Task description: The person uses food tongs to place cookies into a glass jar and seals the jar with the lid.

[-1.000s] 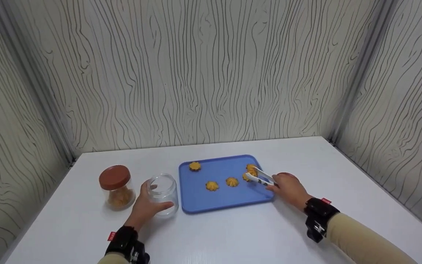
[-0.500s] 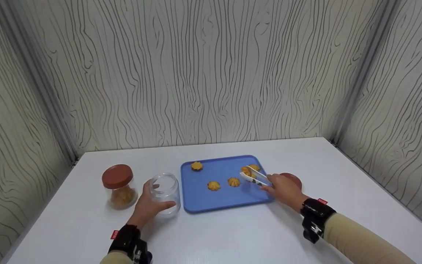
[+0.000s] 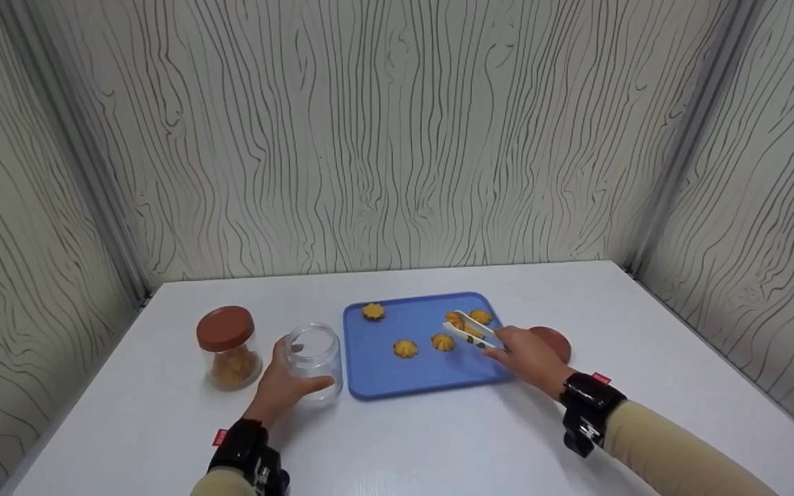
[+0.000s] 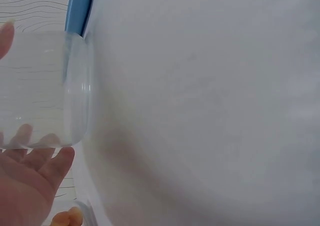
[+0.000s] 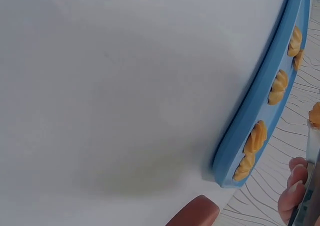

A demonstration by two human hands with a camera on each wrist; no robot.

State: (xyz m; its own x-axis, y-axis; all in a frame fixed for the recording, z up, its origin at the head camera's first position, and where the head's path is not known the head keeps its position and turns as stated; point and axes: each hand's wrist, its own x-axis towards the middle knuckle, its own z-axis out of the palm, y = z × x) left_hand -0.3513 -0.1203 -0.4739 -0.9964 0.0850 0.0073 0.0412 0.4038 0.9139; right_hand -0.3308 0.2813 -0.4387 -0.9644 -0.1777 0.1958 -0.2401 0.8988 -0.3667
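My left hand [image 3: 285,382] grips an uncapped clear jar [image 3: 316,362], thumb on the near side and fingers round its left; nothing shows inside it. In the left wrist view the jar [image 4: 40,90] stands upright on the white table beside the tray's edge. My right hand [image 3: 528,355] holds white tongs [image 3: 480,331] over the right part of a blue tray [image 3: 397,386]. A ridged golden cookie [image 5: 315,115] is pinched in the tongs' tips, raised above the tray in the right wrist view. Several similar cookies [image 3: 405,348] lie spread on the tray.
Left of my left hand stands a second jar [image 3: 235,365] with cookies inside and a red-brown lid [image 3: 225,328] on. Another red-brown lid [image 3: 553,342] lies on the table right of the tray, partly behind my right hand. Patterned panels [image 3: 397,138] wall the table's back and sides.
The tongs have picked a cookie from the pair at the tray's right and moved a little left with it. My left hand stays on the jar; the whole view shifts slightly.
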